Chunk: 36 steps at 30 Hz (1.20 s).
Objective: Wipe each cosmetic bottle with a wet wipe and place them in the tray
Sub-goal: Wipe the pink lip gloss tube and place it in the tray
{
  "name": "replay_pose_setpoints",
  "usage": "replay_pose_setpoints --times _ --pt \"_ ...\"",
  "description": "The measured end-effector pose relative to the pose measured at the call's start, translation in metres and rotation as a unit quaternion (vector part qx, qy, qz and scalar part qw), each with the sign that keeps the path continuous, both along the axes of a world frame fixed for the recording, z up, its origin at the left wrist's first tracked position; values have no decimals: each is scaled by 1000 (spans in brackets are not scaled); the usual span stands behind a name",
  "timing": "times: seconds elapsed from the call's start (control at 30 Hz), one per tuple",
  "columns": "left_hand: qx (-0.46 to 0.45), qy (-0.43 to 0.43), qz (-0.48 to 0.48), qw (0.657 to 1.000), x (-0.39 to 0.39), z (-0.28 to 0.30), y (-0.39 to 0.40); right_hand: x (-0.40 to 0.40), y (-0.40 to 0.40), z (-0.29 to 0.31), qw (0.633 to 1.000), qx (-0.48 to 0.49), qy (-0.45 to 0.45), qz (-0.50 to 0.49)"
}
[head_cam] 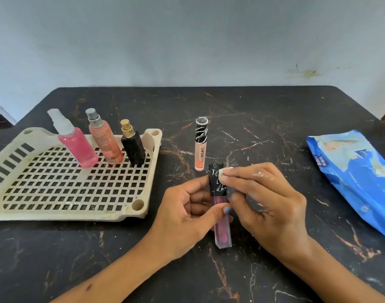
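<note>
While the dark marbled table [274, 119] fills most of the head view, its near and side edges run out of frame. On its left part lies a cream slotted tray [45, 215], cut off at the left edge, and along the tray's far side stand a pink spray bottle [78, 147], a peach mist bottle [106, 145] and a black perfume bottle [133, 149]. At the right, a blue wet-wipe pack [351, 171] lies partly out of frame, its print too blurred to read fully. Between tray and pack a peach lip gloss tube [200, 149] stands upright on the table. Just in front of it, the left hand [187, 217] curls round a pink lip gloss tube [221, 224], hiding part of its middle. The right hand [268, 202] pinches a small folded wet wipe [225, 173] against the tube's black cap; most of the wipe is hidden under the fingers.
</note>
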<state>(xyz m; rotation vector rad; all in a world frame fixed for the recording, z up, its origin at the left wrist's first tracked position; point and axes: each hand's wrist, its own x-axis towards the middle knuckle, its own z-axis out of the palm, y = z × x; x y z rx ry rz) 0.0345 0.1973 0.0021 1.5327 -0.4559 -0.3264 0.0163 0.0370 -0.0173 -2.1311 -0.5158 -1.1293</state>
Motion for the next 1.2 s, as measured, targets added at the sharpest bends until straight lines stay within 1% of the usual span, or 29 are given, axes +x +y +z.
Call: replay_pose_setpoints --times 0.13,0.27,0.4,0.53,0.67,0.8,0.97,1.1,1.2 --pt "9 0 -12 1000 -1 1 -1 0 -3 1 1000 -28 -4 -10" --pt "14 -10 -2 1000 0 1 1 -3 -1 0 999 -46 -22 9" --pt "8 15 -15 1000 0 2 1 1 -4 1 999 -46 -7 -25" --pt "15 4 -8 1000 0 2 1 -3 -3 0 998 -55 -11 17" --pt "6 15 -12 1000 1 2 0 -1 -4 1 999 -38 3 -6" --pt "2 8 2 1000 1 0 1 -6 1 0 998 -42 3 45" --pt "15 12 -5 1000 3 -1 0 -2 -4 1 999 -45 13 -2" --pt "12 4 4 1000 2 -2 1 -7 2 0 998 -48 7 52" --pt "12 9 -2 1000 3 -1 1 -4 -5 1 999 -51 4 10"
